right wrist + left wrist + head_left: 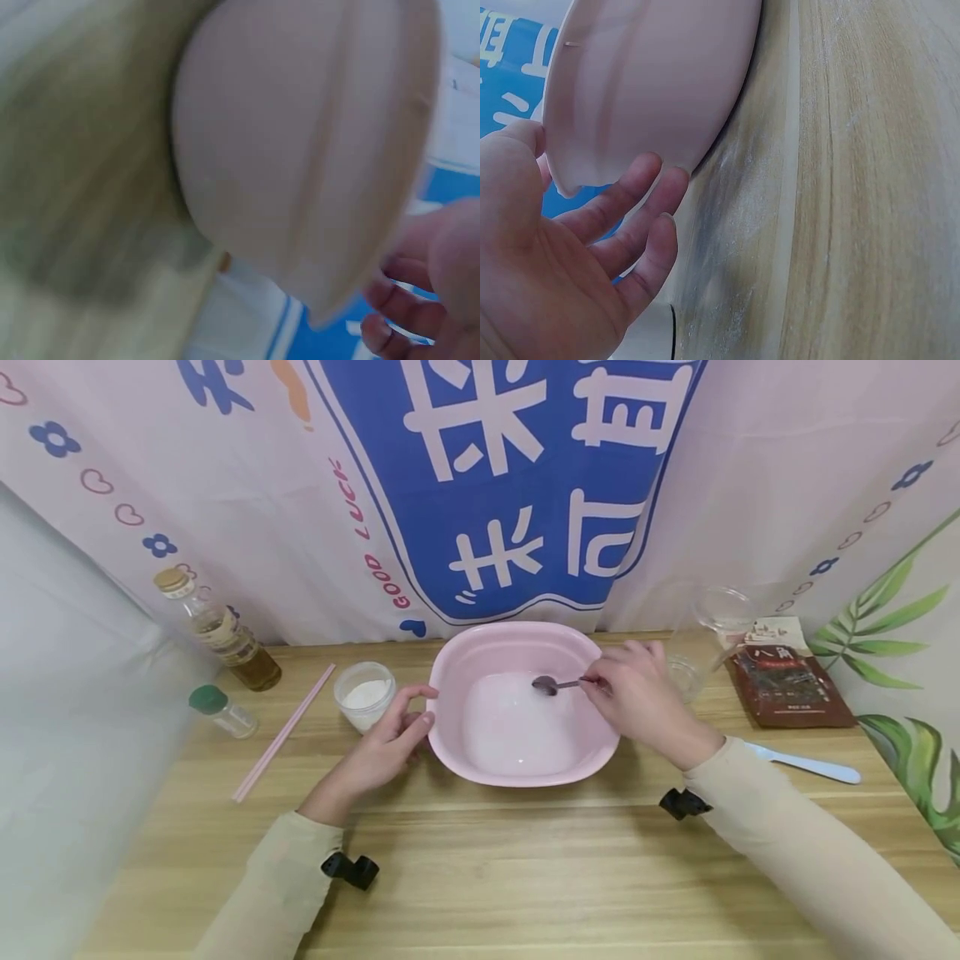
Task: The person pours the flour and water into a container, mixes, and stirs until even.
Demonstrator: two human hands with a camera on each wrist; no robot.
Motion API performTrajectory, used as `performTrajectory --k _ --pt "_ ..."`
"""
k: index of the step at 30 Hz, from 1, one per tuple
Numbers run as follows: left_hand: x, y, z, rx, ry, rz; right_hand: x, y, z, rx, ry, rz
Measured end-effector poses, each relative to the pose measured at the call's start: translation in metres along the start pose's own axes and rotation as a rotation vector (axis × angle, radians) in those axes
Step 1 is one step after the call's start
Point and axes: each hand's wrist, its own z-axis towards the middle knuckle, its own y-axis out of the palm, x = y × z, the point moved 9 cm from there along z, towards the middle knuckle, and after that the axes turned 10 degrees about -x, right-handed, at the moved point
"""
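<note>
A pink basin (517, 778) holds whitish, cloudy liquid. My left hand (382, 752) holds its left rim with thumb and index finger; in the left wrist view the other fingers, bent, lie by the outer wall. Over the basin's right side, my right hand (637, 693) pinches the handle of a small metal spoon (545, 685). The spoon's bowl points left, above or at the liquid; I cannot tell which. In the right wrist view the hand (427, 292) is beside the basin's rim, blurred, and the spoon is hidden. A clear jar (365, 714) of white powder or grains stands behind my left hand.
To the left are pink chopsticks (283, 735), a green-capped shaker (228, 714) and a corked bottle (232, 643) of brown liquid. On the right lie a brown packet (787, 689) and a pale blue utensil (813, 766), near clear plastic containers (684, 675). A printed curtain (300, 552) hangs behind.
</note>
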Motion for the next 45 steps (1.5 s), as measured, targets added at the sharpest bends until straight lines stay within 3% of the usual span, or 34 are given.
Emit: performTrajectory --k 6,9,12,16,22,29,33,37,42,45 --pt "-0.001 0.0 -0.001 0.004 -0.001 0.0 0.009 -0.008 -0.014 -0.149 0.011 0.06" --pt "0.0 0.0 -0.001 0.005 0.001 -0.002 0.007 -0.002 -0.019 -0.238 -0.012 0.155" --pt "0.0 0.0 -0.001 0.004 0.002 0.001 -0.002 0.009 -0.018 -0.275 -0.063 0.234" --pt "0.0 0.0 0.0 -0.005 0.008 0.003 -0.019 0.021 -0.009 -0.237 -0.097 0.236" --pt "0.001 0.002 0.002 -0.004 0.022 0.001 -0.037 0.028 0.008 -0.153 -0.095 0.07" --pt "0.001 0.002 0.002 -0.002 0.017 -0.003 -0.014 0.016 0.004 -0.058 -0.013 -0.05" --pt "0.001 0.001 0.0 0.002 0.016 -0.001 0.0 0.003 -0.007 -0.033 -0.003 -0.038" --pt "0.0 0.001 -0.001 0.004 0.008 0.005 0.006 -0.002 -0.017 -0.063 -0.055 0.016" --pt "-0.001 0.0 -0.001 0.008 0.007 0.006 -0.006 0.01 -0.019 -0.149 -0.18 0.172" --pt "-0.001 0.001 0.0 0.006 0.009 0.003 -0.017 0.019 -0.015 -0.167 -0.207 0.215"
